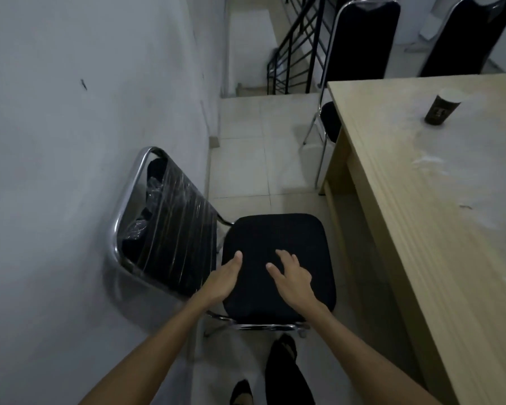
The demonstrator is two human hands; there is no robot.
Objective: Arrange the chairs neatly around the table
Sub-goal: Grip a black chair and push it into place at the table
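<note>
A black padded chair (278, 244) with a chrome frame stands between the wall and the wooden table (421, 185), its plastic-wrapped backrest (170, 229) against the wall on the left. My left hand (224, 280) hovers over the seat's left edge, fingers together and holding nothing. My right hand (292, 277) is above the middle of the seat with fingers spread. Two more black chairs (362, 39) (473, 33) stand at the table's far end, the left one's seat tucked partly under the tabletop.
A dark paper cup (441, 108) stands on the table. A white wall (70, 141) runs close along the left. A black stair railing (295, 54) and a step down lie ahead. Tiled floor (246, 171) lies between chair and stairs.
</note>
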